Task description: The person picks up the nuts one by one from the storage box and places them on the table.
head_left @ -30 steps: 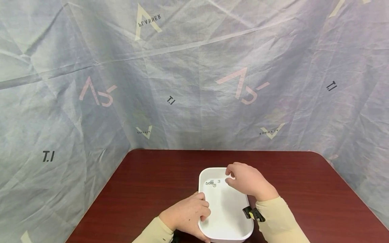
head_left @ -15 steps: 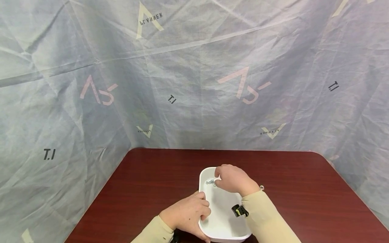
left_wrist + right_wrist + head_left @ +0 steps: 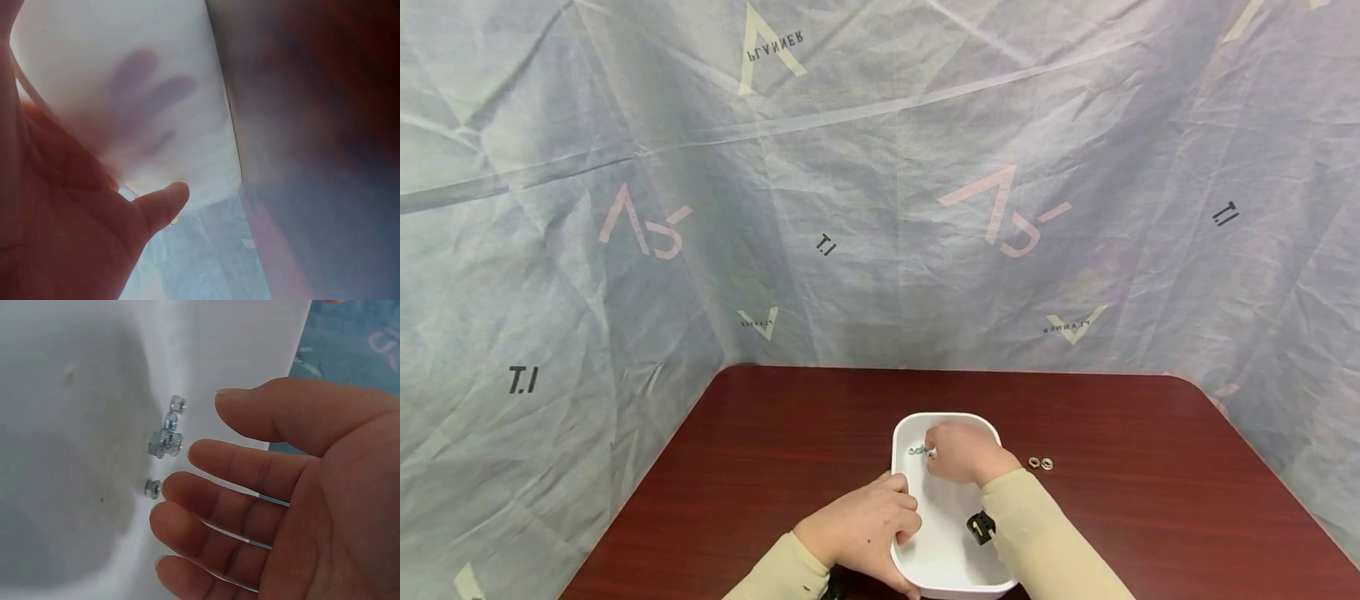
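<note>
Head view: right grip (image 3: 962, 452) now farther left, lower inside white box (image 3: 946, 542), by metal nuts (image 3: 165, 444) at end toward far edge of bench (image 3: 1165, 475). Arm shift uncovers loose nut (image 3: 1034, 462) beside outer nut (image 3: 1047, 464), between box and bench's right edge. Right wrist view: fingers loosely extended, thumb apart, nothing visibly held. Left grip (image 3: 871, 521) holds box's left wall. Reading: two pieces out, several inside; work partway.
</note>
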Tool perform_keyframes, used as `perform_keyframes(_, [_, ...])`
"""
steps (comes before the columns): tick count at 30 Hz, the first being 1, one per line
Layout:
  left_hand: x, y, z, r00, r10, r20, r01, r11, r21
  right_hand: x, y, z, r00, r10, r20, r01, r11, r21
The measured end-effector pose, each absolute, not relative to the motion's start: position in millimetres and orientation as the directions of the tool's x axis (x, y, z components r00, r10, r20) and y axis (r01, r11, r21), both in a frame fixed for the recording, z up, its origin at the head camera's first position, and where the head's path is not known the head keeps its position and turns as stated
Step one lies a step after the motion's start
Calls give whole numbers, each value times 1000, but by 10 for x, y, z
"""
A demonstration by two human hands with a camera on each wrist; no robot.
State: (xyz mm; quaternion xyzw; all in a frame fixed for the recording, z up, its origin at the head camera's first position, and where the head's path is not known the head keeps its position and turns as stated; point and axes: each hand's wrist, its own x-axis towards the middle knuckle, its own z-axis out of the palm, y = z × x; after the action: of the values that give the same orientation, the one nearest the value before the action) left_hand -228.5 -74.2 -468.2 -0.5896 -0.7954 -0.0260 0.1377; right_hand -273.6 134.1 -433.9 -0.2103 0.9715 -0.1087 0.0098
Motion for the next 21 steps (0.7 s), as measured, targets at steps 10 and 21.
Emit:
perform_keyframes(10, [-2287,-741,-4682,-273,929,251,946,307,-107,-2716,1309,-4417,-916,-401,-14,-391,901,-189])
perform_keyframes(21, [-2292,-732,-4694,-267,932,246,945,303,-124,-2677,1300,-4412,-928,-372,-14,-360,906,-225])
